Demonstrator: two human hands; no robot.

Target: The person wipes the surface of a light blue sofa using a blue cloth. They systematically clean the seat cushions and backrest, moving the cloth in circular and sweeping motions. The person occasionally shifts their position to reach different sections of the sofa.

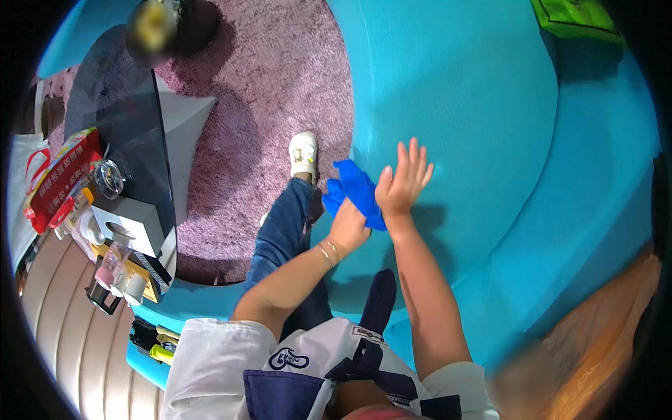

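Note:
My left hand (348, 227), with thin bracelets at the wrist, grips a bunched blue cloth (350, 185) in front of me. Beside it on the right, my right hand (404, 181) has its fingers spread and its thumb raised, and the cloth's right edge comes close to its wrist; whether they touch I cannot tell. Both hands are over a curved turquoise sofa seat (462, 126). The cloth hides the fingers of my left hand.
On the left, a dark glass table (134, 131) carries a white tissue box (142, 223), a red bag (63, 184) and several cups. Pink carpet (283, 63) lies below. A bright green bag (577, 18) rests at the upper right, and brown sheeting (604, 325) at the lower right.

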